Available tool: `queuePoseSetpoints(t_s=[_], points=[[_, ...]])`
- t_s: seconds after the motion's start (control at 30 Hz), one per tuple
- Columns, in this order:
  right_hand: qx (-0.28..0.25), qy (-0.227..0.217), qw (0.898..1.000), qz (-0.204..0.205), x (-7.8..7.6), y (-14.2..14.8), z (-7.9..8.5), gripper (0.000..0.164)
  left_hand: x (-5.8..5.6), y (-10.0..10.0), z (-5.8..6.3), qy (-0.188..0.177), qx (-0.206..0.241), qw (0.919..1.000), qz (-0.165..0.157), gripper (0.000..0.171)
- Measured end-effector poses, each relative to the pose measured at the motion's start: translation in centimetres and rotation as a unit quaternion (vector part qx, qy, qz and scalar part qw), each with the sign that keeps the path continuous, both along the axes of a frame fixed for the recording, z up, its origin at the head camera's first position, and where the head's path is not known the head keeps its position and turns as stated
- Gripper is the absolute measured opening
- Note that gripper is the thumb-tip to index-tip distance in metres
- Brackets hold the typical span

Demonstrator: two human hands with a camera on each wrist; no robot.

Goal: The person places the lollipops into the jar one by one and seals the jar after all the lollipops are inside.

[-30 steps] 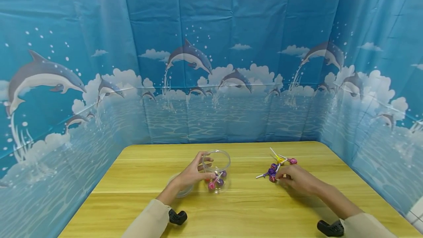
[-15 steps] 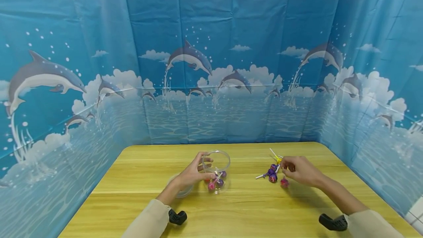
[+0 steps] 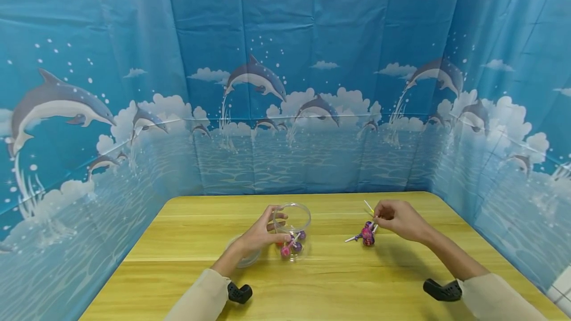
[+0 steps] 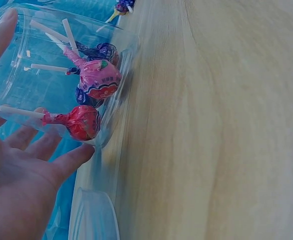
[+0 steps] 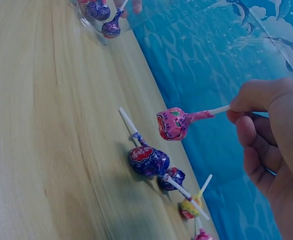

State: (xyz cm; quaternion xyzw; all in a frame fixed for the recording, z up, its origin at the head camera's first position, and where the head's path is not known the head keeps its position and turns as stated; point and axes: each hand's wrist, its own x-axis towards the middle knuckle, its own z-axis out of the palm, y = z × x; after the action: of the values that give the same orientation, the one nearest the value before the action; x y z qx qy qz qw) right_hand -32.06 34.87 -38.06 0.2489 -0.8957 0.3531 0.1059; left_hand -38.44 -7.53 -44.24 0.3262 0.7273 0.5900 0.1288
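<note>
My left hand (image 3: 258, 237) holds a clear plastic jar (image 3: 308, 219), its thumb on the near side and fingers round the back. Inside lie several wrapped lollipops: a red one (image 4: 84, 122), a pink one (image 4: 100, 77) and purple ones, sticks pointing toward the mouth. My right hand (image 3: 403, 219) pinches the white stick of a pink lollipop (image 5: 172, 124), wrapped head hanging down above the table. Below it, a purple lollipop (image 5: 149, 161), a smaller-looking purple one (image 5: 171, 179) and a yellow one (image 5: 189, 207) lie in a loose pile. Another pink lollipop (image 5: 203, 235) shows only partly.
A clear round lid (image 3: 248, 261) lies on the wooden table (image 3: 330, 291), partly behind the left wrist. A blue dolphin-print curtain (image 3: 285, 157) stands along the table's back and sides. Black devices (image 3: 240, 293) are on both wrists.
The right hand has lifted a pink lollipop by its stick out of the pile and swung it leftward, over the purple ones. The left hand and jar have stayed in place.
</note>
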Motion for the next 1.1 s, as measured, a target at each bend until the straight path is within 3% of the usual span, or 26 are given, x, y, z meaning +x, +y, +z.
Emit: queuePoseSetpoints(t_s=[0.5, 0.73, 1.1], points=[[-0.022, -0.021, 0.999, -0.014, -0.7, -1.0, 0.6, 0.006, 0.0, 0.0, 0.0, 0.003, -0.001, 1.0000, 0.000, 0.071], [-0.041, -0.036, 0.998, -0.010, -1.1, -2.3, 1.8, 0.010, -0.2, 0.0, -0.1, 0.001, 0.002, 1.0000, 0.001, 0.071], [-0.024, -0.011, 1.000, 0.001, -2.3, -4.5, 3.5, 0.007, -0.3, -0.1, -0.2, 0.006, 0.004, 1.0000, -0.006, 0.072]])
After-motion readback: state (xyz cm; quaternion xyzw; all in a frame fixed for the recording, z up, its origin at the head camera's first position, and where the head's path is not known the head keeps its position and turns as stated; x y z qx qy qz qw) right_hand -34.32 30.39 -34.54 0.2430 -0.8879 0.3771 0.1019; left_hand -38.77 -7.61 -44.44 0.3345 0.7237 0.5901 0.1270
